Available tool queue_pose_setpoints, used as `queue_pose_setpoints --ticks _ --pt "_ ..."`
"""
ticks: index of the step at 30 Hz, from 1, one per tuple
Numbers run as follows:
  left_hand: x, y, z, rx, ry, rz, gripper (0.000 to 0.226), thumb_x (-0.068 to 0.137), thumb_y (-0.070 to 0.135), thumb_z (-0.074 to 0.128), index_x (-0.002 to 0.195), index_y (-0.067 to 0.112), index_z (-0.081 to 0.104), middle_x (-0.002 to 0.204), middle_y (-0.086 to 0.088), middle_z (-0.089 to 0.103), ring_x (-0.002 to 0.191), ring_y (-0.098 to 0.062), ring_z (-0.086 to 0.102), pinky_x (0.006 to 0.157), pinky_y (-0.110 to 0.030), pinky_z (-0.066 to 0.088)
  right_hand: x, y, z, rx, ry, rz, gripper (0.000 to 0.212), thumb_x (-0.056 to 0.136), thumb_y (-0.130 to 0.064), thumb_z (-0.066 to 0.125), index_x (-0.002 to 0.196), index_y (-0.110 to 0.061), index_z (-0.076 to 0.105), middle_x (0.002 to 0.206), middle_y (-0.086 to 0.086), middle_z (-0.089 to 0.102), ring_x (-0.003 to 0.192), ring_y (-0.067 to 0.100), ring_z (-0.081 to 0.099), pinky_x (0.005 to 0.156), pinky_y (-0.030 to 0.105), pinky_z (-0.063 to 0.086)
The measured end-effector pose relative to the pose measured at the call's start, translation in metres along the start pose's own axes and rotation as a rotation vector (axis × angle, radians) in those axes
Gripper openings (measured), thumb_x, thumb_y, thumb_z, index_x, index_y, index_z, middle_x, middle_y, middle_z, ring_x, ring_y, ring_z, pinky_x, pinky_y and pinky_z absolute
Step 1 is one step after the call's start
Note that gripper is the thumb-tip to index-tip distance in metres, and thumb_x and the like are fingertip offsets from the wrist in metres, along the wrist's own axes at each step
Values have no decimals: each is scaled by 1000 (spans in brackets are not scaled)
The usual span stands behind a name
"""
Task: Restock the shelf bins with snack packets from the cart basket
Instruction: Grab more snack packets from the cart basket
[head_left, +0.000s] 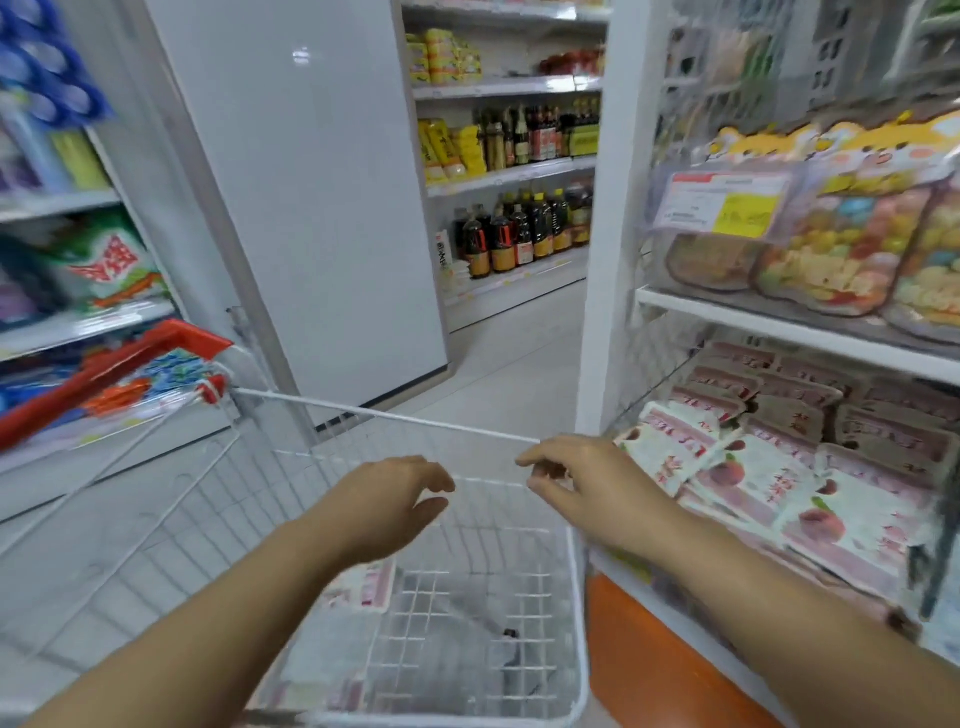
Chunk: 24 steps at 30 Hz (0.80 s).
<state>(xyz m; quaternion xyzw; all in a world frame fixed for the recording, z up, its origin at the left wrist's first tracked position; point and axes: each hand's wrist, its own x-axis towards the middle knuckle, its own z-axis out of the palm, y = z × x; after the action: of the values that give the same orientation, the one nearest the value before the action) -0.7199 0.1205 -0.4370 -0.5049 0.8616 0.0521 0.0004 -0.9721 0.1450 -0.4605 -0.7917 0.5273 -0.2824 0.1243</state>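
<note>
Fingers (439, 479) of left hand (384, 499) loosely curled, holding nothing, above cart basket (389, 417). Right hand (587, 483) at basket's far right rim, fingers bent; grip on wire unclear. Snack packets (358, 582) lie inside basket. Shelf bin (654, 374) right of basket holds more.

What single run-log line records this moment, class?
left hand: empty, over cart basket | right hand: empty, by basket rim | pink packets: in basket | shelf bin: stocked

Dark bottles (524, 234) on far shelf (511, 173), green bag (104, 262) at left
</note>
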Motion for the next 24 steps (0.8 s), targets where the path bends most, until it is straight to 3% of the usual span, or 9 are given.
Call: queue_pose_setpoints --ticks 4,9,15,19,22,24 --pt "-1 -45 22 102 -287 -165 37 100 40 50 135 29 54 135 5 57 119 -16 56 100 -33 47 34 -11 26 20 -148 -37 26 93 -30 62 119 -29 68 94 -15 67 83 5 61 81 28 50" --pt "16 -73 61 287 -507 -147 38 98 32 52 136 26 53 136 -1 55 123 -24 55 101 -39 47 59 -9 45 -132 -285 -30 33 93 -37 61 126 -35 62 106 -16 67 84 2 53 82 28 49" --pt "31 -81 108 608 -580 138 56 98 13 55 148 26 34 134 -8 51 100 -33 65 82 -44 56 59 3 54 -224 -279 1 36 91 -40 63 127 -40 59 109 -18 65 85 1 47 76 23 33" --pt "37 -84 120 690 -627 193 43 100 30 54 139 19 43 130 -9 49 94 -34 66 77 -41 55 57 3 54 -245 -286 9 37 91 -42 63 128 -41 58 111 -19 66 91 2 51 79 22 34" --pt "42 -85 121 802 -592 235 25 98 18 57 123 14 56 104 -7 64 88 -28 68 80 -40 55 57 2 53 -246 -295 15 38 91 -42 63 129 -41 57 113 -18 65 100 5 56 82 23 38" --pt "43 -85 117 875 -583 250 19 97 16 59 115 14 62 99 -3 67 91 -26 67 86 -39 52 56 1 53 -243 -296 18 38 92 -42 62 130 -41 57 114 -18 65 102 6 57 85 24 40"
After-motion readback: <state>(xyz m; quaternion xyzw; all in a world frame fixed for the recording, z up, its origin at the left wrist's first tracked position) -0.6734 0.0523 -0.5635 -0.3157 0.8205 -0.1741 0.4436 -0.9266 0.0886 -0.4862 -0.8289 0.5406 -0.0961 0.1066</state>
